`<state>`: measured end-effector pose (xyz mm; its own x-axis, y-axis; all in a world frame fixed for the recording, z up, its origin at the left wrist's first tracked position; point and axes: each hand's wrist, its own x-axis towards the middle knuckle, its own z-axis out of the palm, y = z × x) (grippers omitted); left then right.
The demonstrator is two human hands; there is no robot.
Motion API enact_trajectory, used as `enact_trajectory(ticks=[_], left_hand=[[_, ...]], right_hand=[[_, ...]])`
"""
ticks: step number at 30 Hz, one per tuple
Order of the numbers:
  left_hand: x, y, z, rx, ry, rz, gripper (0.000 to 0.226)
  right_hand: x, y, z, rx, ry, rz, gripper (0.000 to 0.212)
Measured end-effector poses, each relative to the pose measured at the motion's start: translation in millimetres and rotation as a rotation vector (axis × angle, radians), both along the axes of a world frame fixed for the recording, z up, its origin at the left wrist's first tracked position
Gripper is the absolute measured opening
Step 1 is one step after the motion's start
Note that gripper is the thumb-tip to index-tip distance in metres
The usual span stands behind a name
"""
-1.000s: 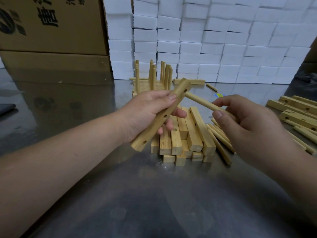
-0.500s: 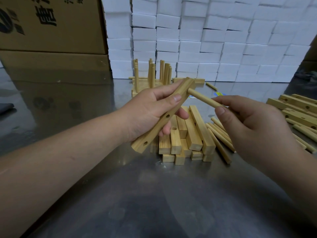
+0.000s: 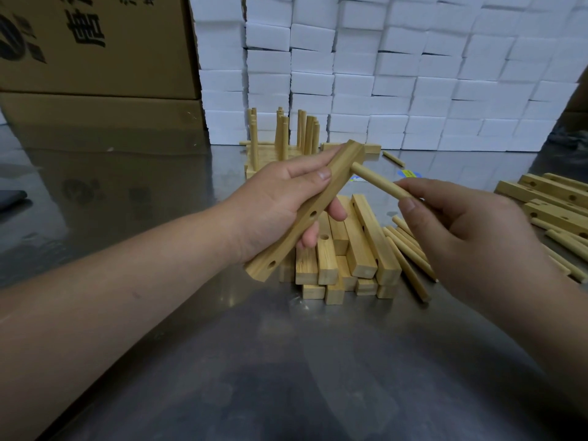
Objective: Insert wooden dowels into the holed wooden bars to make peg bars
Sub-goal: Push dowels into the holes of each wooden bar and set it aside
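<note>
The left hand (image 3: pixel 280 205) grips a holed bar (image 3: pixel 342 169), tilted above the tabletop (image 3: pixel 286 361), and the right hand (image 3: pixel 471 230) pinches a dowel (image 3: pixel 375 181) with its tip at the bar's far hole; next it needs, I think, a straight push inward.

— What can you see of the person from where you stand?

— Two bare forearms, the left forearm (image 3: pixel 127 313) and the right forearm (image 3: pixel 553 316), uncovered as far up as I can see.

— And the hands?

— The bare left hand (image 3: pixel 273 211) and bare right hand (image 3: pixel 471 237) are broad, with rounded fingertips. The nails are cut short and plain. The left thumbnail (image 3: pixel 324 174) and the right thumbnail (image 3: pixel 409 205) both show clearly.

— Any marks?

— One small dark spot (image 3: pixel 136 294) on the left forearm, roughly midway along. The wrists are bare too.
</note>
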<state>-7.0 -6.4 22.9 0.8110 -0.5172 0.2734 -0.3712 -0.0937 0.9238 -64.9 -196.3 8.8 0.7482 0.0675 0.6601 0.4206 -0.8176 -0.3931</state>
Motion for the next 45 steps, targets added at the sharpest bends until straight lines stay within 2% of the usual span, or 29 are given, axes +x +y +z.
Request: enact_trajectory(ticks=[4, 8, 17, 24, 27, 29, 34, 41, 45], left_hand=[[-1, -1, 0, 0.03, -0.023, 0.02, 0.035], [-2, -2, 0, 0.052, -0.05, 0.035, 0.036], [-6, -4, -1, 0.089, -0.093, 0.054, 0.041], [-8, -5, 0, 0.059, -0.107, 0.035, 0.039], [-10, -6, 0, 0.055, -0.123, 0.038, 0.039], [-10, -6, 1, 0.061, -0.143, 0.037, 0.038], [-11, -6, 4, 0.099, -0.173, 0.049, 0.038], [-4, -8, 12, 0.078, -0.123, 0.067, 0.043], [2, -5, 11, 0.254, -0.182, 0.191, 0.024]], right_hand=[[0, 0, 2, -0.109, -0.063, -0.02, 0.023], [-2, 1, 2, -0.09, -0.05, -0.027, 0.022], [-8, 7, 5, -0.144, -0.002, -0.089, 0.035], [-9, 13, 4, 0.092, 0.051, -0.023, 0.039], [-10, 14, 5, 0.358, 0.137, 0.066, 0.027], [-8, 12, 3, 0.522, 0.196, 0.096, 0.026], [1, 10, 1, 0.797, 0.334, 0.224, 0.024], [8, 1, 6, 0.895, 0.222, 0.17, 0.022], [13, -5, 11, 1.036, 0.178, 0.194, 0.02]])
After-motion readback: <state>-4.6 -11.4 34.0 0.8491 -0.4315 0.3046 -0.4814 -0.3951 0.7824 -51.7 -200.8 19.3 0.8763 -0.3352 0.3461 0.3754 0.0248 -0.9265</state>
